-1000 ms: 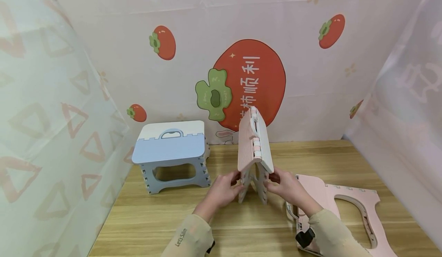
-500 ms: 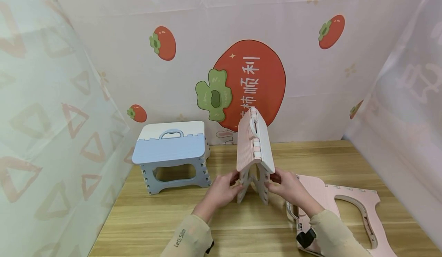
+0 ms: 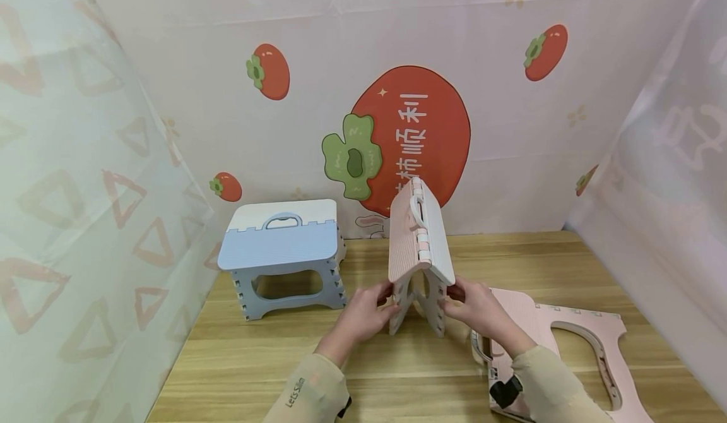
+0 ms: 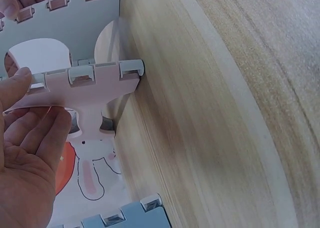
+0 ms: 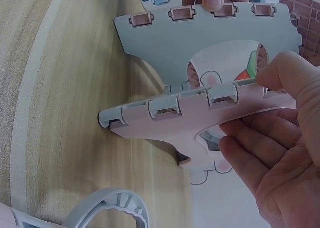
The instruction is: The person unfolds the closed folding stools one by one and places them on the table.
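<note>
A pink and white folding stool (image 3: 406,233) stands half unfolded in the middle of the table, its two-part top peaked like a roof with a white handle at the ridge. My left hand (image 3: 363,312) grips the left leg panel by its front edge, thumb on the edge and fingers behind. On the opposite side my right hand (image 3: 474,306) pinches the right leg panel the same way. In the right wrist view the thumb presses the hinged edge of the pink leg panel (image 5: 185,112), and the other fingers lie under it.
A blue and white folding stool (image 3: 278,240) stands fully unfolded at the back left. Another pink stool (image 3: 591,341) lies on its side at the right, partly under the right forearm. A patterned cloth (image 3: 318,25) hangs behind the wooden table (image 3: 397,385).
The stool's two leg panels have spread slightly apart, and its peaked top has widened. The right hand has shifted a little to the right with its panel, the left slightly leftward.
</note>
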`<move>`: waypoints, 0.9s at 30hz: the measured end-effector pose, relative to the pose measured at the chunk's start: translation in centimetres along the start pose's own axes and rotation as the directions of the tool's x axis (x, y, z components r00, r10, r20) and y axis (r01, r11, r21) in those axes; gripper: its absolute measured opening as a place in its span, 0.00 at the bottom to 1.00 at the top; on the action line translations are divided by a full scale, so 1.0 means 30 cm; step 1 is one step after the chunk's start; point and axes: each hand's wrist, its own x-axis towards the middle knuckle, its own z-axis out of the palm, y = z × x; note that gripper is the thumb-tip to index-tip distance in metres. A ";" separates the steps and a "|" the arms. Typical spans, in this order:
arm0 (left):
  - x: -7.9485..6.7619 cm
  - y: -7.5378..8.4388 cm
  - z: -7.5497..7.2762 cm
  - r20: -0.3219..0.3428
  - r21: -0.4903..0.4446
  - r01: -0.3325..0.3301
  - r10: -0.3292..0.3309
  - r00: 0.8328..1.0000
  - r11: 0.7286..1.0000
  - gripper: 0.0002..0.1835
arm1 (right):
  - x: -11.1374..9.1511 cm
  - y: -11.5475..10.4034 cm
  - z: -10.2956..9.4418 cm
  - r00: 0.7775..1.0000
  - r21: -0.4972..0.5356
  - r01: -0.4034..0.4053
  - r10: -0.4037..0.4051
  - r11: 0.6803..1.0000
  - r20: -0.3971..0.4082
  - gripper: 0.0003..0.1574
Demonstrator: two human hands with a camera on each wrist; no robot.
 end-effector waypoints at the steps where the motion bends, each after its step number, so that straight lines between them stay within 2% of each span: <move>1: 0.000 -0.001 0.000 -0.001 0.002 -0.002 0.002 1.000 1.000 0.29 | 0.000 0.000 -0.001 1.000 0.001 0.001 -0.001 1.000 0.000 0.32; 27: -0.003 -0.003 -0.008 -0.001 0.017 -0.012 0.012 1.000 1.000 0.28 | -0.012 0.007 -0.018 1.000 -0.009 -0.020 0.020 1.000 0.005 0.32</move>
